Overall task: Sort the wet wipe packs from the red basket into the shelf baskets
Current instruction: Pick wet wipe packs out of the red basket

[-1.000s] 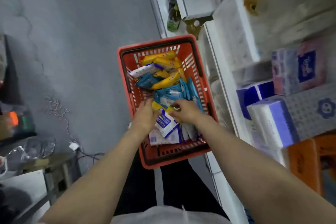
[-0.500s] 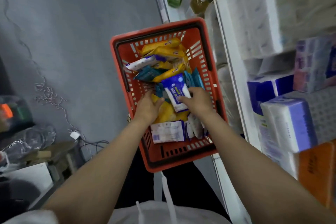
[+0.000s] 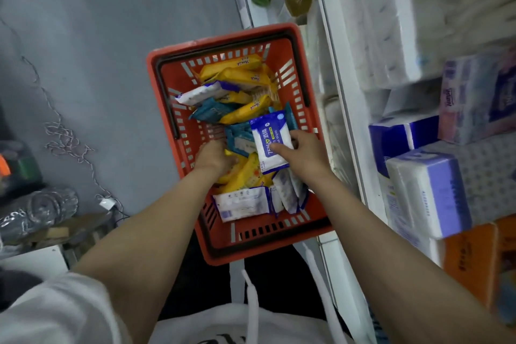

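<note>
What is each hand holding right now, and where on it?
The right hand grips a white-and-blue wipe pack by its right edge. The left hand reaches among yellow packs; its hold cannot be told.

Wipe packs lie in the basket, shelves to its right.

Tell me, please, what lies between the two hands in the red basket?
In the head view, teal packs lie between the left hand and the right hand, which holds a blue-and-white pack.
</note>
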A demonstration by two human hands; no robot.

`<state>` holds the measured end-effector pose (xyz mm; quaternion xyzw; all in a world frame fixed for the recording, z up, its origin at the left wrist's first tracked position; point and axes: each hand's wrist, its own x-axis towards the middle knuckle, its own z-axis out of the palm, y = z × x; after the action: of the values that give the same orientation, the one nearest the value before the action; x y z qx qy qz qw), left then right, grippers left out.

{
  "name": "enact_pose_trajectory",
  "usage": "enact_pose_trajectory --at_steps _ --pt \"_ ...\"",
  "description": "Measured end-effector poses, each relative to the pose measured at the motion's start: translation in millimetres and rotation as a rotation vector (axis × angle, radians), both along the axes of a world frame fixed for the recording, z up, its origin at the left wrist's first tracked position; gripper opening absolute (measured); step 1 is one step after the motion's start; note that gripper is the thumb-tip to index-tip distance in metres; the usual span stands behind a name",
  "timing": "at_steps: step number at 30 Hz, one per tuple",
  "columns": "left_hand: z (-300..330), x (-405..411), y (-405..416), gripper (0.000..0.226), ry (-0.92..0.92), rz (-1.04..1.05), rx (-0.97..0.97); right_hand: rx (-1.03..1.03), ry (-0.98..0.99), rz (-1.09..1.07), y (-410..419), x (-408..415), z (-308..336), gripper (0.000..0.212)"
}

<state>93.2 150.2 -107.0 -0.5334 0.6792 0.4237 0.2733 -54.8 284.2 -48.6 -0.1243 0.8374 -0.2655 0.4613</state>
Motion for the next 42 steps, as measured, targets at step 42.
enact_pose_trajectory --at_steps 42 --pt "367.1 126.4 327.9 0.038 1.1 -0.155 0.659 -0.765 0.645 -1.305 408.9 287.4 327.7 0.054"
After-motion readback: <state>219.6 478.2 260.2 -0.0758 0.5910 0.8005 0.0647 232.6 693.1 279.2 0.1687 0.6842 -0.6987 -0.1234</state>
